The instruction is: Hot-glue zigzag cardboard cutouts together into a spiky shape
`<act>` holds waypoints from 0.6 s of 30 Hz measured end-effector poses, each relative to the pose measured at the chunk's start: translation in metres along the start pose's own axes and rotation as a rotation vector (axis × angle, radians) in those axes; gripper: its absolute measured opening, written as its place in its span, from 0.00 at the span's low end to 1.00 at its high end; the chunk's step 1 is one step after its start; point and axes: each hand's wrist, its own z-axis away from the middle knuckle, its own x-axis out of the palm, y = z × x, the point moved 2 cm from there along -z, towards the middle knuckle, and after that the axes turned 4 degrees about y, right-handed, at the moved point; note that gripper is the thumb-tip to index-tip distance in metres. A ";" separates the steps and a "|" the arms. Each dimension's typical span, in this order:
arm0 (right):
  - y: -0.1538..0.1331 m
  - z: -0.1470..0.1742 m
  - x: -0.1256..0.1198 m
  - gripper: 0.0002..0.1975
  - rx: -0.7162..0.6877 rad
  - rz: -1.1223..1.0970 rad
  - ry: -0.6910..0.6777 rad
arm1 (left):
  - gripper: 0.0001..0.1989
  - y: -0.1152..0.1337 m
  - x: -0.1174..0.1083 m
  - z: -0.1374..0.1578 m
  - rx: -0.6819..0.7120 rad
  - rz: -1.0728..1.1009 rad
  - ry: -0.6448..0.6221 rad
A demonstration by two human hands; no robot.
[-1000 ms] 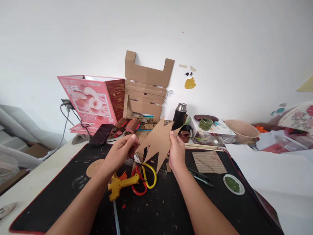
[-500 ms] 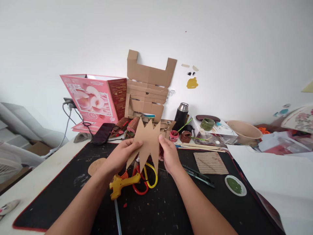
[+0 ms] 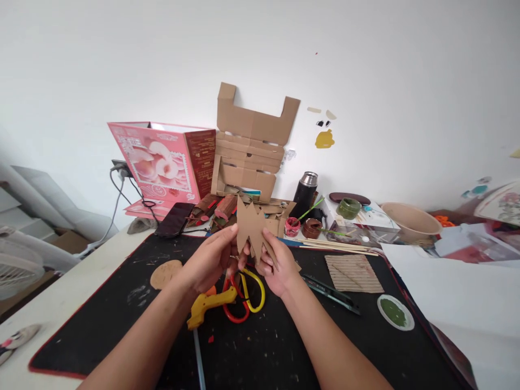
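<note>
A brown cardboard piece [image 3: 251,230] with jagged, pointed teeth along its top and bottom is held upright between my two hands. My left hand [image 3: 213,259] grips its left edge, thumb in front and fingers behind. On the other side my right hand [image 3: 280,265] pinches the right edge, its fingers curled below. Just beneath lie scissors [image 3: 254,292] with one red and one yellow handle; their blades are hidden. A yellow glue gun [image 3: 211,306] with a pale glue stick [image 3: 199,357] rests against them. A round cardboard disc [image 3: 166,274] is beside my left forearm.
A utility knife [image 3: 335,295], corrugated cardboard [image 3: 353,272] and a lid of green paint [image 3: 395,312] lie right on the black mat [image 3: 260,357]. Behind stand paint jars [image 3: 312,228], a black flask [image 3: 305,195], an unfolded carton [image 3: 252,146] and a pink box [image 3: 162,162].
The cardboard piece has turned or bent and looks narrower, its teeth bunched together. My hands have come closer, and more of my fingers show below it. The view has shifted slightly.
</note>
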 end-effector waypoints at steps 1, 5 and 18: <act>0.000 -0.001 -0.002 0.31 0.036 -0.014 -0.010 | 0.24 -0.001 0.002 0.001 0.002 0.014 -0.015; 0.005 -0.004 -0.007 0.28 0.092 -0.053 -0.080 | 0.25 -0.003 0.007 0.002 0.021 0.037 -0.044; 0.012 -0.005 -0.007 0.25 0.103 -0.002 -0.138 | 0.27 -0.002 0.006 0.002 0.013 0.026 -0.034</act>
